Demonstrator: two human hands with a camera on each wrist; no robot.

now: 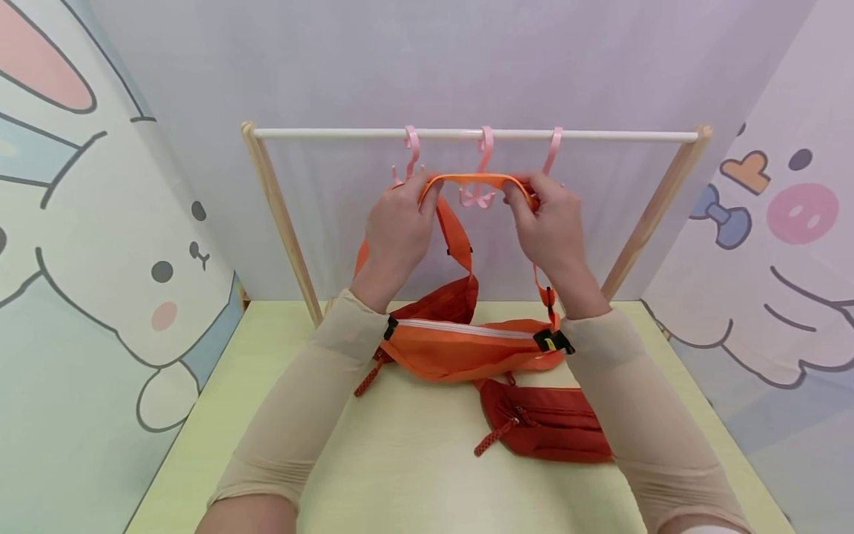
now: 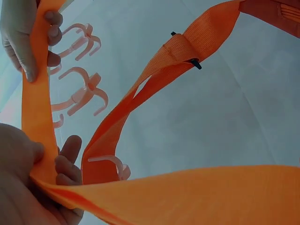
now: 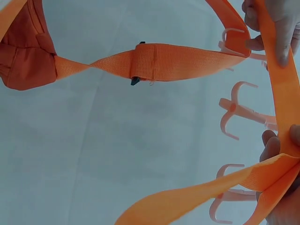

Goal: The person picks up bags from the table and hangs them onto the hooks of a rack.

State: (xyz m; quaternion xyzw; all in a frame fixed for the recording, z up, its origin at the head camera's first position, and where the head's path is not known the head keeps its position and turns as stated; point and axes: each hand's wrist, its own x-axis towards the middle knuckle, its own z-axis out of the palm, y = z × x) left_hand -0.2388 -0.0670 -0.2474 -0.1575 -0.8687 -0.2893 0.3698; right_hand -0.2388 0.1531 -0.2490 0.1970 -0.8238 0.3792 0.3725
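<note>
Both hands pinch one orange strap [image 1: 474,179] and hold a short stretch of it level between them. My left hand [image 1: 400,226] grips its left end, my right hand [image 1: 550,226] its right end, thumbs against the webbing. From this strap hangs an orange waist bag [image 1: 460,352] with a pale zipper and black buckles, low between the forearms. Just behind the stretched strap is the middle pink hook [image 1: 485,152], its prongs showing below the webbing. In the left wrist view, another orange strap [image 2: 154,70] loops over a pink hook [image 2: 123,169] near my left hand.
A white rail [image 1: 320,133] on wooden legs carries the pink hooks, including a right one [image 1: 552,150]. Behind the orange bag hangs a darker red bag [image 1: 440,302]. On the pale table [image 1: 400,460] lies a dark red waist bag [image 1: 554,441], partly under my right forearm.
</note>
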